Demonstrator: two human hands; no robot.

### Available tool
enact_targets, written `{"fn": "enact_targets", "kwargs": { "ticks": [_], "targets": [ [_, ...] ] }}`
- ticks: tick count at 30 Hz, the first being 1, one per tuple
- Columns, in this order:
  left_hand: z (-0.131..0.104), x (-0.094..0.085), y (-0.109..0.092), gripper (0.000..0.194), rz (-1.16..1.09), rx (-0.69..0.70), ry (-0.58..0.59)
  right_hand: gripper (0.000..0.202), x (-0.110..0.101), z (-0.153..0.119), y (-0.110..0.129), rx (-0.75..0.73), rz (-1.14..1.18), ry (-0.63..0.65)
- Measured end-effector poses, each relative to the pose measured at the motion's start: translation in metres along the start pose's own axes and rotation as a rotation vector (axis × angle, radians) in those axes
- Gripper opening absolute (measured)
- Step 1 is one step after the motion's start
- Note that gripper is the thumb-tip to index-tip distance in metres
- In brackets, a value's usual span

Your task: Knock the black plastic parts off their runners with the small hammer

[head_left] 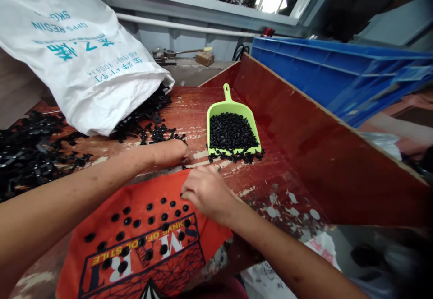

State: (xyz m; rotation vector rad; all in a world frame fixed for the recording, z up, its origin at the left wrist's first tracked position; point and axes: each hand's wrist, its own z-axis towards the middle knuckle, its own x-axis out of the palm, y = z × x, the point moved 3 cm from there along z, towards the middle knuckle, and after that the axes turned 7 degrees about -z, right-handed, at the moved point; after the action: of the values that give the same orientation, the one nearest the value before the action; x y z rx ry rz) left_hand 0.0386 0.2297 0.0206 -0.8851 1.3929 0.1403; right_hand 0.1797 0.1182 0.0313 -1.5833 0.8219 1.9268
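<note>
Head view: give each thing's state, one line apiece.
White sack: tipped, black pieces at its opening
Green dustpan: loaded with black pieces, some past its lip
Red cloth: spread, dotted with black pieces
Table: paint worn in patches
Wooden board: standing on edge
Blue crate: contents out of sight
Left hand: fingers mostly hidden
Right hand: at the cloth's edge, fingers curled

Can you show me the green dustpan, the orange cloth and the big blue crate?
Green dustpan (230, 107), head view: on its bare back wall.
Orange cloth (140, 194), head view: bare upper part.
Blue crate (311, 70), head view: side wall.
</note>
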Motion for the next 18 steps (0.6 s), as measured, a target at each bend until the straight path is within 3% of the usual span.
{"fn": "enact_targets", "kwargs": {
  "ticks": [3, 7, 14, 18],
  "targets": [
    [-0.005, -0.010, 0.002, 0.025, -0.001, 0.014, 0.034, 0.018, 0.019, 0.002, 0.022, -0.074, -0.062, 0.003],
    [-0.008, -0.014, 0.003, 0.028, 0.007, -0.017, 0.060, 0.018, 0.030, -0.004, 0.030, -0.119, -0.103, -0.022],
    [0.011, 0.009, -0.006, 0.020, -0.008, -0.072, 0.215, 0.015, 0.025, -0.013, 0.030, -0.019, -0.072, -0.051],
    [0.021, 0.013, -0.006, 0.017, -0.037, -0.070, 0.290, 0.015, 0.026, -0.012, 0.029, 0.021, -0.032, -0.058]
  ]
}}
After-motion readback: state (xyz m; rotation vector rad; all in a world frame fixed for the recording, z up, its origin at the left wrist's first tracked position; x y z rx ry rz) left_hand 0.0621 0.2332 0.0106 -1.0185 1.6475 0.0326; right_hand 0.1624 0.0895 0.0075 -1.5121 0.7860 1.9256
